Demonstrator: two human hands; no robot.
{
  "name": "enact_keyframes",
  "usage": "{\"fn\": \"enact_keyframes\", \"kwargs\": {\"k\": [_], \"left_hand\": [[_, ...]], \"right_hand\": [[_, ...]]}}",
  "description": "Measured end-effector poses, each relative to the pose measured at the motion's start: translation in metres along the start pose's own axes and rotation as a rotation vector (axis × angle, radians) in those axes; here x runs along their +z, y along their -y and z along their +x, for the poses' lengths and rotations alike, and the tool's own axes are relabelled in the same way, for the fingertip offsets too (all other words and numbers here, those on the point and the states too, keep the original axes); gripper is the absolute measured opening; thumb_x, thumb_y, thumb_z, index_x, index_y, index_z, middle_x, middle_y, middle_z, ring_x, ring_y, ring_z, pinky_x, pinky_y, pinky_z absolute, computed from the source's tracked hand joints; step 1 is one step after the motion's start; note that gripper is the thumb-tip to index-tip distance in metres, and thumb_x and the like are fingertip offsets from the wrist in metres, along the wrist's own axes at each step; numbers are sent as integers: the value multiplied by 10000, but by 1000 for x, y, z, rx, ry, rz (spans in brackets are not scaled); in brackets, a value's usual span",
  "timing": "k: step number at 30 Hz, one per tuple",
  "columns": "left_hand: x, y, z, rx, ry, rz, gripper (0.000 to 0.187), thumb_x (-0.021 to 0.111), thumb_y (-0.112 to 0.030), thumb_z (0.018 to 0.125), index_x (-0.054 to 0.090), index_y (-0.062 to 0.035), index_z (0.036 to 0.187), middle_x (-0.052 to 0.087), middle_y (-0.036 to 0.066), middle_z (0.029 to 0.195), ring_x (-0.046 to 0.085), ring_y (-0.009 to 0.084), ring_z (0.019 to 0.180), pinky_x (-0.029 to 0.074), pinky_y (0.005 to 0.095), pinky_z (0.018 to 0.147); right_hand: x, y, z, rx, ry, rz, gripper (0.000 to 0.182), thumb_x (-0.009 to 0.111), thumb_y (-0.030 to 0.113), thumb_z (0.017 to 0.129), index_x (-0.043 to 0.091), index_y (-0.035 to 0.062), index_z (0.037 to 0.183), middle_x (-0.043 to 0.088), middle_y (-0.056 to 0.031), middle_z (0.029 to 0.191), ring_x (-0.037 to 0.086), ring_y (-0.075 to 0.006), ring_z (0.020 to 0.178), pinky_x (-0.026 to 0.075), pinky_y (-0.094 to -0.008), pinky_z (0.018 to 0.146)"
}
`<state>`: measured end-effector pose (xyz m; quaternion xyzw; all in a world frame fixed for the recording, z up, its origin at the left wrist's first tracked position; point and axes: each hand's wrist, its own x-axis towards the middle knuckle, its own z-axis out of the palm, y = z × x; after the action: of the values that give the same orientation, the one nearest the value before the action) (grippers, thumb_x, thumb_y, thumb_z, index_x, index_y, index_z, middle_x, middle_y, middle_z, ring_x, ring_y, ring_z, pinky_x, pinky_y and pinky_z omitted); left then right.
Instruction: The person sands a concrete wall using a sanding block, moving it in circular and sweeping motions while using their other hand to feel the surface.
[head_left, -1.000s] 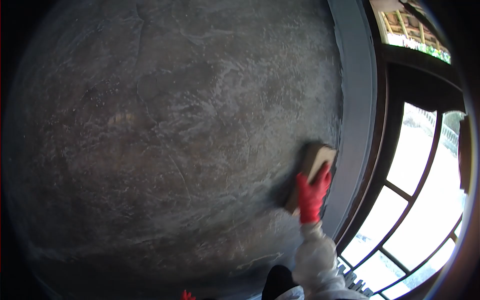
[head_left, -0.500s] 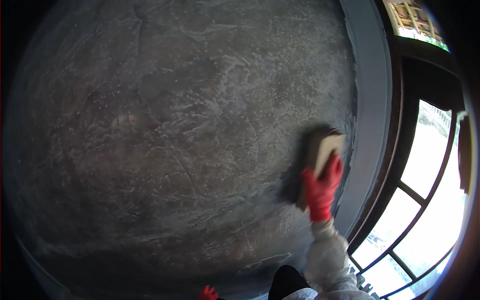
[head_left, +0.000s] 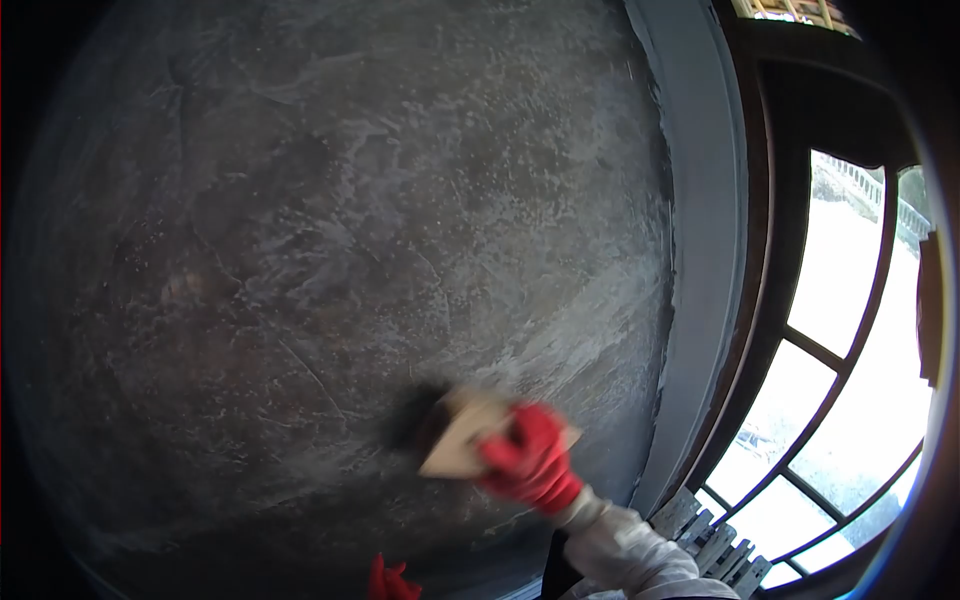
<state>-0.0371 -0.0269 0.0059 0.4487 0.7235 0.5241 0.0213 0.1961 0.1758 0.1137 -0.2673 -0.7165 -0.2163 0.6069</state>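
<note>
My right hand [head_left: 535, 460], in a red glove and blurred by motion, grips a flat tan wooden block [head_left: 462, 437]. The block lies against the dark grey plastered wall [head_left: 330, 230], low and right of its middle; its underside is hidden. Pale streaks run across the wall up and right from the block. At the bottom edge, my left hand [head_left: 392, 580], also red-gloved, shows only its fingers, which are apart with nothing visible in them.
A grey painted border [head_left: 708, 200] edges the wall on the right. Beyond it stands a dark window frame [head_left: 775, 300] with bright panes. Several grey slats [head_left: 715, 545] stand at the lower right, near my right sleeve [head_left: 630, 550].
My right hand has swept the wooden block down and left across the wall, from near the border. The block has turned, and the view has shifted right. Fresh pale streaks show.
</note>
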Motion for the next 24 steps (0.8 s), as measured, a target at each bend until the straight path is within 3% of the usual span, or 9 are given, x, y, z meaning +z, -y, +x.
{"fn": "enact_keyframes", "kwargs": {"k": [3, 5, 8, 11, 13, 15, 18, 22, 24], "left_hand": [[-26, -30, 2, -244, -72, -107, 347, 446, -313, 1030, 662, -45, 1070, 542, 40, 719, 527, 136, 663, 449, 304, 604], [-37, -28, 0, -127, -125, -45, 351, 449, -317, 1027, 652, -31, 1023, 550, 51, 711, 529, 163, 653, 451, 331, 606], [-39, 16, -9, -13, -150, 72, 368, 458, -317, 1020, 646, 0, 1005, 569, 89, 709, 535, 222, 645, 458, 386, 626], [-11, 7, -7, -3, -100, 146, 379, 470, -305, 1011, 653, 24, 1052, 602, 149, 745, 558, 277, 670, 468, 418, 664], [8, -29, -11, 5, -67, 111, 380, 479, -291, 1002, 660, 34, 1077, 632, 198, 806, 587, 318, 715, 475, 424, 693], [23, -53, -19, 18, -64, 70, 380, 482, -286, 997, 662, 37, 1084, 641, 214, 836, 599, 334, 738, 476, 426, 701], [19, -58, -16, 200, -49, 155, 367, 493, -281, 992, 664, 34, 1070, 661, 216, 872, 615, 336, 763, 483, 421, 704], [-14, -22, -14, -77, 1, 148, 380, 478, -280, 1001, 648, 29, 1144, 667, 197, 888, 622, 294, 768, 486, 410, 713], [-26, -9, -13, -100, -39, 159, 381, 475, -279, 1002, 649, 28, 1145, 666, 193, 884, 618, 291, 763, 484, 409, 709]], "right_hand": [[-28, -79, -8, 399, -257, -278, 937, 820, 350, 644, 397, 9, 1407, 420, -329, 1316, 495, -497, 1111, 450, -512, 913], [-36, -144, -17, 885, -490, -42, 913, 775, 334, 737, 334, 8, 1466, 346, -321, 1416, 426, -478, 1231, 380, -479, 1032], [-44, -149, -19, 1049, -473, -106, 888, 737, 319, 789, 292, 21, 1499, 367, -291, 1413, 419, -435, 1263, 356, -447, 1058], [-5, -66, -39, 594, -271, -255, 962, 788, 399, 707, 329, 39, 1472, 351, -359, 1381, 386, -516, 1247, 338, -560, 1036], [3, 11, -36, 400, -130, -23, 799, 824, 367, 635, 503, 125, 1325, 481, -268, 1203, 573, -437, 996, 504, -508, 820], [33, 29, -56, -157, -36, 78, 797, 850, 311, 551, 551, 185, 1279, 513, -212, 1105, 604, -396, 872, 527, -480, 724], [14, 7, -57, -82, 32, 125, 800, 852, 302, 511, 562, 207, 1250, 513, -224, 1149, 599, -401, 923, 514, -497, 774], [-18, -80, -66, 611, -216, -212, 1032, 858, 342, 580, 375, 70, 1451, 362, -328, 1390, 442, -492, 1212, 409, -520, 985], [-30, -139, -63, 1064, -472, -47, 938, 752, 324, 758, 270, 31, 1507, 344, -261, 1453, 402, -404, 1306, 362, -433, 1066]]}}
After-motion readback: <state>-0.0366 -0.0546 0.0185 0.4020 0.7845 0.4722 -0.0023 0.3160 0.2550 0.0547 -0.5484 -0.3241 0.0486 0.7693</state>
